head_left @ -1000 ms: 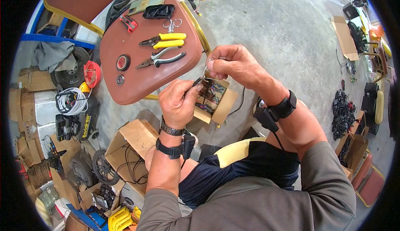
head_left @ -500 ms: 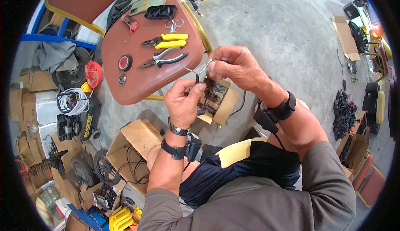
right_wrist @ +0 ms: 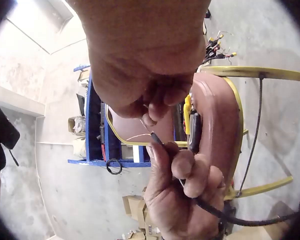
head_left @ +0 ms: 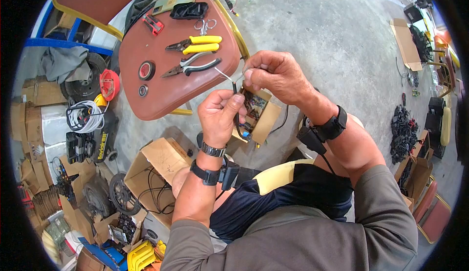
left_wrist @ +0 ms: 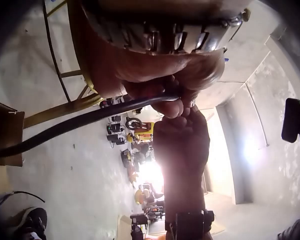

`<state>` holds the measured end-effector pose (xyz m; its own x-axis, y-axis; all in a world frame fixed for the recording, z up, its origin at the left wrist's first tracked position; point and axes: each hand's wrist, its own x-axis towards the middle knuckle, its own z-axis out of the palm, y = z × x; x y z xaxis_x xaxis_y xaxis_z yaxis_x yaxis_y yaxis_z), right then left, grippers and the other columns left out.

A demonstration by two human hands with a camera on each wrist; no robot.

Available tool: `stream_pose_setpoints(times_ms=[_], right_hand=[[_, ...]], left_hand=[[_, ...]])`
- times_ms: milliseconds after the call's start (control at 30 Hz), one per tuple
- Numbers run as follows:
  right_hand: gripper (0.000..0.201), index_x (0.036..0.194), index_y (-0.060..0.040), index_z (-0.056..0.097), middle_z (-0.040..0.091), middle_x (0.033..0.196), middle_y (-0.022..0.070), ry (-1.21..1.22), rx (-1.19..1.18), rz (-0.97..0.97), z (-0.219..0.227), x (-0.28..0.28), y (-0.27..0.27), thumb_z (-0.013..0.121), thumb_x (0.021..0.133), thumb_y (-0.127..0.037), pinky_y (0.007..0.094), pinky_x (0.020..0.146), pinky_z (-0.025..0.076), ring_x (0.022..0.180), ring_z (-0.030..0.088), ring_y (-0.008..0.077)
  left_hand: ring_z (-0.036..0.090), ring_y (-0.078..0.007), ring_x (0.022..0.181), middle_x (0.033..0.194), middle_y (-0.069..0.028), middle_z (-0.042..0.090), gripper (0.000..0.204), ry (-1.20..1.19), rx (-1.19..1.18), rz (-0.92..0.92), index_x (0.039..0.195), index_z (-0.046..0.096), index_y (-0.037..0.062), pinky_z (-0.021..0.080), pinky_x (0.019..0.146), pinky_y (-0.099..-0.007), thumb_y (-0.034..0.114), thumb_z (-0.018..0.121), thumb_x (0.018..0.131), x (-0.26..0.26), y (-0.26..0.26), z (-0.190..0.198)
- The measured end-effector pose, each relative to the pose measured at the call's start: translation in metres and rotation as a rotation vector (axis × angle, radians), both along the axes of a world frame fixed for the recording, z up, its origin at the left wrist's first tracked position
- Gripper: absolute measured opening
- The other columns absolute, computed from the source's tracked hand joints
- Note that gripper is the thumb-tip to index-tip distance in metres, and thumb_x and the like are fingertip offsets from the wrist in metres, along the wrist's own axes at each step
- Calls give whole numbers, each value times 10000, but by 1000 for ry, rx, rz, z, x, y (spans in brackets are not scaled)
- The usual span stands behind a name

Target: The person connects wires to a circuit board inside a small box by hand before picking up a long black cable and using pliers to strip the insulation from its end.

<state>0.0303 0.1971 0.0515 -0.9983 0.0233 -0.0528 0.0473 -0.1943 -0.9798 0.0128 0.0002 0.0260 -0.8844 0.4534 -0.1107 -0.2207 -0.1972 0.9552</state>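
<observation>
Between thumb and fingers, my left hand pinches a black cable near its stripped end, which points upward. Two thin pale wires fork from that end. One bare wire sticks out freely toward the chair seat; the other runs to the fingertips of my right hand, which pinch it just above and to the right. In the left wrist view the cable trails away toward a cardboard box. The right-hand fingertips partly hide the pinched wire.
On the brown chair seat lie yellow-handled pliers, grey-black pliers, a roll of tape, scissors and a red tool. An open carton of wires stands below my hands. More boxes and wheels crowd the left.
My left hand has shifted slightly right and brought the cable end from slanted to upright. The two wires now show spread apart. My right hand stays nearly in place, pinching a wire.
</observation>
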Motion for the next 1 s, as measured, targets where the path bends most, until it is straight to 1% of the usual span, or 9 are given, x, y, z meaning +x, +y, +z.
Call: stream_pose_setpoints(times_ms=[67, 167, 300, 367, 500, 600, 800, 900, 1000], right_hand=[[82, 962, 18, 670, 669, 782, 32, 6, 46, 0, -2, -1, 1, 656, 913, -46, 248, 666, 511, 718, 606, 78], [71, 949, 20, 662, 652, 780, 18, 20, 67, 3, -4, -1, 1, 647, 905, -35, 249, 666, 505, 724, 594, 73], [67, 940, 19, 657, 639, 780, 12, 30, 165, 19, -3, 1, 0, 643, 903, -34, 247, 672, 501, 734, 587, 70], [69, 939, 18, 657, 636, 782, 7, 24, 116, 21, -5, 1, -2, 647, 897, -36, 241, 674, 498, 740, 584, 63], [64, 929, 11, 657, 630, 791, -10, 37, 65, 28, -3, 1, -5, 661, 879, -29, 231, 668, 487, 744, 572, 47], [57, 917, 1, 656, 623, 795, -24, -12, 44, 49, -1, 2, -3, 670, 866, -19, 220, 661, 475, 741, 563, 36], [44, 895, 0, 659, 594, 763, -38, 5, 26, 33, -2, 1, -6, 649, 859, -23, 220, 636, 449, 715, 532, 31], [59, 905, 10, 660, 615, 781, -26, -20, -26, 53, -1, 1, -8, 645, 856, -19, 225, 650, 462, 725, 550, 39], [72, 911, 19, 661, 631, 797, -14, 3, -4, 51, -5, 1, -10, 644, 856, -25, 233, 665, 475, 736, 566, 51]], left_hand=[[588, -110, 546, 698, -70, 648, 152, -25, 23, -16, 954, 624, -2, 482, 498, -236, 134, 692, 943, 1, 0, -1], [557, -119, 507, 707, -89, 646, 179, -44, 30, -25, 1010, 632, 5, 444, 468, -233, 172, 666, 958, 1, -1, -6], [541, -105, 488, 698, -92, 646, 186, -51, 92, -11, 1076, 636, -1, 420, 440, -218, 148, 651, 966, 0, 4, 3], [539, -79, 502, 698, -78, 650, 192, -32, 68, 5, 1095, 639, -13, 411, 438, -196, 131, 652, 968, 0, 2, 1], [538, -74, 494, 697, -76, 657, 157, 4, 46, 40, 1070, 637, -9, 406, 427, -193, 106, 652, 965, 2, 3, 0], [545, -72, 498, 701, -76, 662, 142, 20, 34, 59, 1055, 634, -10, 409, 424, -194, 91, 659, 958, 1, 5, -1], [555, -73, 509, 708, -72, 666, 134, 21, 35, 57, 1048, 629, -9, 423, 429, -196, 78, 664, 952, 2, 5, -3], [558, -72, 514, 711, -69, 666, 132, 31, 16, 68, 1049, 627, -8, 425, 432, -197, 69, 665, 949, 2, 6, -1], [563, -72, 524, 716, -67, 666, 135, 27, 12, 80, 1053, 627, -5, 428, 438, -198, 59, 670, 943, 3, 7, -2]])
